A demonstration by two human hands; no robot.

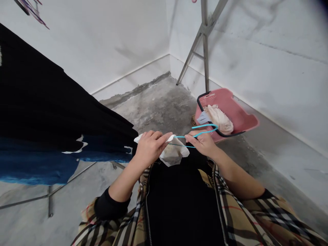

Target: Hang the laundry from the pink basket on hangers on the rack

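Note:
A light-blue clothes hanger (210,127) lies across in front of my body, its hook pointing right. My right hand (202,142) is closed around the hanger near the base of its hook. A white cloth (175,152) hangs over the left part of the hanger. My left hand (151,147) is closed on this cloth, with the thumb along its top edge. The garment's exact kind cannot be made out. Most of the hanger's left end is hidden by the cloth and my left hand.
Right of my hands stands a pink basket (246,122) with a black handle and a bundle of pale cloth (219,118) inside. Black and dark-blue garments (51,102) hang at the left above metal rack legs (50,201). A metal folding frame (205,51) leans near the wall corner.

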